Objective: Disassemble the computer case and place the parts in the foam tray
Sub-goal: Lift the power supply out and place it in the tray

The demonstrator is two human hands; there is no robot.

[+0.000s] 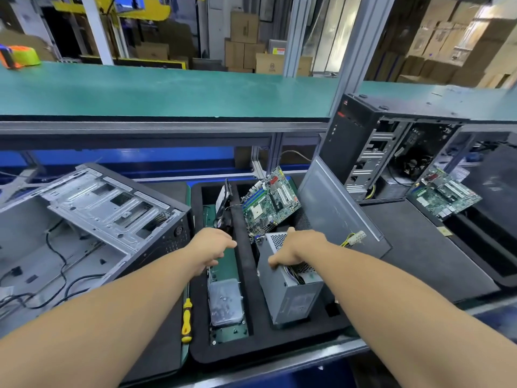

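Right hand [293, 247] lies over the top of the grey sheet-metal power supply box [291, 292], fingers wrapped over its far perforated edge and thumb hooked on the near-left edge, so the grip is closed on the box. The box stands tilted in the right-hand compartment of the black foam tray [246, 351], its lower end directly below the gripping hand and already down in the recess. A bundle of wires leaves the box just under the palm; its white plastic connector [358, 236] lies beyond the wrist, to the outer side of the grip. Judgement: box is stiff and fairly heavy for its size, with smooth painted sides that may slip; a hold across the top edges looks sound, clear of the wires. Left hand [215, 249] hovers over the neighbouring compartment, fingers loosely curled; whether it holds anything cannot be told. Below it sits a silver hard drive [225, 301] on a green board. The green motherboard [270, 203] leans upright in the tray just beyond the right fingertips; likely fragile, so the box should not knock it. A yellow-handled screwdriver [186, 317] lies outside the tray, by the left forearm. The emptied grey computer case [92, 228] lies open farther left.
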